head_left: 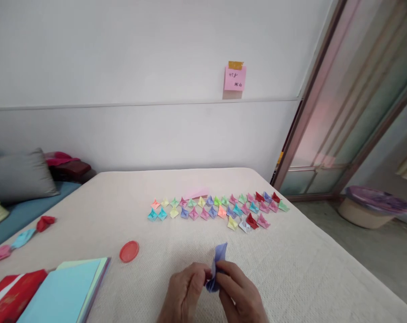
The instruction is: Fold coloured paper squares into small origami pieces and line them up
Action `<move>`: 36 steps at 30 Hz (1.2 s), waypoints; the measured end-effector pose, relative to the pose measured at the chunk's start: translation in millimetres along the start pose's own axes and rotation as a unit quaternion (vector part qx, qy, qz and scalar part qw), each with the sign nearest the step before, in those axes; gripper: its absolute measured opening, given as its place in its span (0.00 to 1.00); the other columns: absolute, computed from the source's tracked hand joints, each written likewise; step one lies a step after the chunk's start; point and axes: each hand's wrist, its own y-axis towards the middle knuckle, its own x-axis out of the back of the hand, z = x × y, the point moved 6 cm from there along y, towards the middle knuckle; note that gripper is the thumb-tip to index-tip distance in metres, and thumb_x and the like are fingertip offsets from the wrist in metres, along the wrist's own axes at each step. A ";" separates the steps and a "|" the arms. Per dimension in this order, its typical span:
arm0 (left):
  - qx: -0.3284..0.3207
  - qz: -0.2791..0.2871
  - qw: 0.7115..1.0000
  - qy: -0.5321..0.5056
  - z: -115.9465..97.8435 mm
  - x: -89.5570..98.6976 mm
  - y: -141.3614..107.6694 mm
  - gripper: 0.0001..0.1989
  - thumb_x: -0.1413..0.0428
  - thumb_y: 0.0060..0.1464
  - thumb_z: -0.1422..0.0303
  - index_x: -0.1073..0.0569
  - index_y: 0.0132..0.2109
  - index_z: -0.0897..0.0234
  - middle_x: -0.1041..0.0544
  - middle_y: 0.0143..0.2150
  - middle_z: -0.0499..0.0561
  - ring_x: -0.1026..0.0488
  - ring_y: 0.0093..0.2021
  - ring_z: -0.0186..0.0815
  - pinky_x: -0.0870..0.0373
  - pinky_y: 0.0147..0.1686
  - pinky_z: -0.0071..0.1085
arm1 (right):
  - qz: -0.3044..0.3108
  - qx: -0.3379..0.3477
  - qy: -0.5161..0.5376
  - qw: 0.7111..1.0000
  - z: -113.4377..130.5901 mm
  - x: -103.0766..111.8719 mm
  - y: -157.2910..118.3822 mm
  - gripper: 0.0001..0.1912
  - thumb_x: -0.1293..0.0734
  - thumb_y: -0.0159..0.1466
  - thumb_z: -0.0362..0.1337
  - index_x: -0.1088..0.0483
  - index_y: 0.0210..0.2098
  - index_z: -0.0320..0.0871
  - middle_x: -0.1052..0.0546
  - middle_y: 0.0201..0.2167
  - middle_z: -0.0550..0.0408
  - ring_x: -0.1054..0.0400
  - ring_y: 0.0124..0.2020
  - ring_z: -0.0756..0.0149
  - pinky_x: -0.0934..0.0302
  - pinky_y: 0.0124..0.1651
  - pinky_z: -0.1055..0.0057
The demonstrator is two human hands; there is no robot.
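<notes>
A folded piece of purple paper (220,255) stands upright between my hands, just above the pale tablecloth (149,287). My right hand (238,289) pinches it from the right, with thumb and fingers on its side. From the left, my left hand (188,287) has its fingertips pressed to the paper's lower left edge. Both hands partly hide its lower folds. Beyond them, several small folded paper boats (205,213) in many colours sit in rows across the table.
A stack of coloured paper (65,287) lies at the front left beside a red packet (13,294). Nearby is a round red lid (129,251). Pink, blue and red crumpled pieces (23,237) lie along the left edge. A lined bin (371,206) stands on the floor at right.
</notes>
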 end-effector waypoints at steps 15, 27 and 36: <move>-0.119 0.098 0.959 0.240 17.1 -1.8 2.6 0.10 0.56 0.56 0.77 0.32 0.35 0.62 0.26 0.30 0.51 0.29 0.31 0.36 0.37 0.32 0.27 | 0.053 0.028 0.010 0.998 3.6 -9.5 -2.9 0.12 0.43 0.60 0.23 0.32 0.30 0.43 0.25 0.35 0.46 0.28 0.32 0.66 0.32 0.31 0.74; 0.036 0.133 0.990 0.041 16.6 8.5 8.8 0.05 0.45 0.43 0.78 0.32 0.26 0.65 0.36 0.25 0.43 0.39 0.29 0.30 0.45 0.30 0.26 | 0.069 -0.102 0.148 0.981 -11.9 -0.8 -0.7 0.14 0.43 0.51 0.21 0.33 0.27 0.44 0.26 0.33 0.55 0.30 0.31 0.69 0.39 0.33 0.76; 0.083 0.163 0.973 -0.141 24.8 5.8 10.2 0.14 0.42 0.48 0.59 0.32 0.26 0.66 0.42 0.24 0.43 0.48 0.27 0.30 0.51 0.26 0.28 | 0.159 -0.286 0.356 0.875 -32.0 -15.5 -6.6 0.04 0.34 0.51 0.30 0.27 0.23 0.42 0.33 0.29 0.58 0.38 0.30 0.67 0.45 0.33 0.71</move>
